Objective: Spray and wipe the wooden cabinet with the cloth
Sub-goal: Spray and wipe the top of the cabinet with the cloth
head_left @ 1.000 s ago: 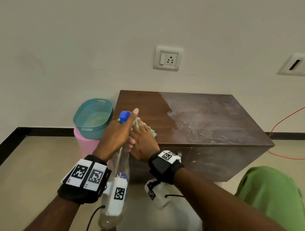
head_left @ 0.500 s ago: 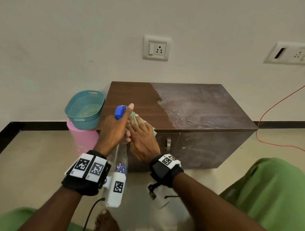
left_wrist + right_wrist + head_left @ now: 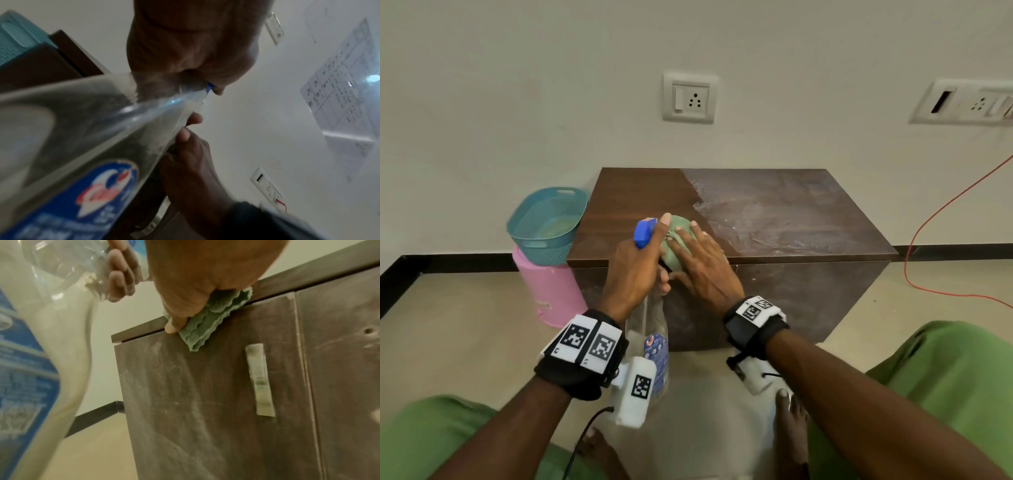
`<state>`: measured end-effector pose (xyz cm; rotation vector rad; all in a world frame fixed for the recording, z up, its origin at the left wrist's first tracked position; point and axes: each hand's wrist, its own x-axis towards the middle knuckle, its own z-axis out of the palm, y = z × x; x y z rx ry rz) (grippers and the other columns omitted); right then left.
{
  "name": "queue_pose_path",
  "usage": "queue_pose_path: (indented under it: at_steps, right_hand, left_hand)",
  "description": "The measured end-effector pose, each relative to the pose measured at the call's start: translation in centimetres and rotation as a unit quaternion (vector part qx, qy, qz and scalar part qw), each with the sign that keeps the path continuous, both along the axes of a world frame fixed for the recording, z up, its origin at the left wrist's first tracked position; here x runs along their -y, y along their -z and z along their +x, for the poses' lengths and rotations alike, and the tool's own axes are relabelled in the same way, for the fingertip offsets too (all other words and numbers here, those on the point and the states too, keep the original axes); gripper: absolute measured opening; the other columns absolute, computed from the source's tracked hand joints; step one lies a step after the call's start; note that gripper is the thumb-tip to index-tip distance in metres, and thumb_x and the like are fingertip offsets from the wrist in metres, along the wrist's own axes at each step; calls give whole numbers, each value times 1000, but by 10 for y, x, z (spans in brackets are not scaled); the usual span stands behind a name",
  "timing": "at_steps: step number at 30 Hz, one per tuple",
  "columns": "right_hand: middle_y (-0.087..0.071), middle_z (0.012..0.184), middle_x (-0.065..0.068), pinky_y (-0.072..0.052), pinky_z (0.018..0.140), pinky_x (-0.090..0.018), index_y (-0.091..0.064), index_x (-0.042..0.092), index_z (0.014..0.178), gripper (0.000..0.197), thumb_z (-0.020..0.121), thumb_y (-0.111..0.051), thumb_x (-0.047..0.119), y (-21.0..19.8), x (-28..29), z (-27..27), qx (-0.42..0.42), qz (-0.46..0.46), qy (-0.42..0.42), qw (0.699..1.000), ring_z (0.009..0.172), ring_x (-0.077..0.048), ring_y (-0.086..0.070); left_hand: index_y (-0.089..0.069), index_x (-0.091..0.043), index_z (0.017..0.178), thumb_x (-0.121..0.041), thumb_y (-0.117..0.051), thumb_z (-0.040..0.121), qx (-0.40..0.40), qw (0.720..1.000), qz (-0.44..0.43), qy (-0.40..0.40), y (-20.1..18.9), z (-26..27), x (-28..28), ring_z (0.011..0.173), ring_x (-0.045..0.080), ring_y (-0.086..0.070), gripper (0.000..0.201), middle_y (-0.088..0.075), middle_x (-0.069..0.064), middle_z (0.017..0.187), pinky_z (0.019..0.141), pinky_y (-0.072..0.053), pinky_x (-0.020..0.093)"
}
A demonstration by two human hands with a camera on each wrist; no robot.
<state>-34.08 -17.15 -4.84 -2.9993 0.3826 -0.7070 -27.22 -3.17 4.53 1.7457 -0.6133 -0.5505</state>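
Pressing flat fingers (image 3: 681, 236) on the cloth (image 3: 213, 318), only the right-wrist view shows it overhanging (left hand (image 3: 631, 274) grips the bottle (image 3: 98, 129)).

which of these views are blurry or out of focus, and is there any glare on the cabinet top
Head view: sharp, with a pale wet sheen across the right part of the brown wooden cabinet top. Left wrist view: dim, and the clear plastic spray bottle up close is badly blurred. Right wrist view: bottle smeared, folded green cloth and door fairly crisp.

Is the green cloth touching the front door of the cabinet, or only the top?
Touching. In the right wrist view the green cloth hangs over the top edge and lies against the cabinet door, held there by the right hand.
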Motion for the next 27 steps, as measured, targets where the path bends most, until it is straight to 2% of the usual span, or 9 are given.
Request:
queue_pose_path:
  at_steps: [2, 5, 7, 11, 15, 18, 21, 23, 27]
  right_hand:
    - [-42, 149, -18, -34, 114, -50, -46, 12, 141, 51, 93, -44, 31, -3, -6, 11, 24, 28, -34, 999, 140, -39, -36]
    - [-50, 143, -19, -39, 111, -50, -45, 11, 138, 47, 93, -48, 23, -3, 13, -5, 25, -17, -62, 998, 134, -37, -46]
    - [-46, 147, -14, -34, 115, -47, -47, 11, 141, 47, 98, -49, 28, 1, 38, -34, 13, -49, -18, 999, 140, -33, -39]
    - [-42, 151, -9, -33, 115, -47, -46, 13, 143, 58, 101, -31, 50, 5, 80, -104, 26, -50, 87, 995, 144, -29, -33]
    - [-43, 150, -11, -30, 116, -47, -47, 14, 142, 61, 98, -34, 53, 5, 73, -103, 48, -10, 140, 989, 143, -32, -33]
    - [-45, 149, -9, -30, 116, -46, -49, 17, 142, 47, 100, -42, 36, 7, 49, -59, 72, 6, 39, 997, 143, -31, -34]
    - [-45, 149, -6, -29, 118, -44, -45, 21, 143, 44, 99, -51, 20, -5, 42, -42, 63, 96, -34, 993, 144, -26, -31]
    - [-47, 148, -8, -30, 118, -44, -49, 15, 141, 43, 98, -49, 24, -9, 59, -57, 46, 91, -56, 993, 143, -28, -34]
    - [-40, 153, -3, -30, 117, -45, -45, 22, 144, 53, 100, -36, 49, -6, 109, -116, 8, 23, -1, 1000, 145, -26, -30]
  left_hand:
    - [-68, -5, 84, -65, -50, 93, 16, 1000, 12, 13, 0, -9, 9, 48, 22, -64, 63, -65, 12, 58, 46, -54, 25]
    - [-71, -3, 86, -67, -52, 92, 29, 998, 21, 42, 4, -22, 22, 48, 22, -64, 67, -65, 12, 56, 49, -54, 26]
    - [-69, -4, 85, -66, -52, 92, 27, 998, 17, 57, 7, -27, 27, 48, 24, -64, 64, -64, 12, 54, 53, -55, 31]
    - [-66, -8, 86, -68, -53, 90, 9, 997, 25, 71, 13, -33, 28, 49, 25, -66, 62, -65, 10, 54, 61, -57, 34]
    - [-67, -6, 96, -67, -56, 89, 37, 994, 45, 89, 19, -41, 32, 47, 18, -65, 63, -65, 6, 53, 51, -55, 20]
    - [-68, -4, 94, -65, -57, 89, 53, 992, 41, 103, 21, -50, 41, 47, 17, -64, 62, -66, 8, 54, 48, -52, 17]
    - [-69, -4, 91, -63, -56, 91, 54, 993, 34, 96, 22, -56, 50, 48, 18, -66, 60, -67, 8, 54, 49, -52, 17]
    - [-69, -4, 89, -62, -55, 92, 56, 993, 32, 101, 20, -61, 59, 48, 20, -67, 59, -68, 11, 56, 53, -55, 20]
    - [-67, -2, 95, -61, -58, 91, 48, 992, 26, 109, 15, -69, 71, 47, 21, -66, 61, -67, 13, 54, 58, -57, 29]
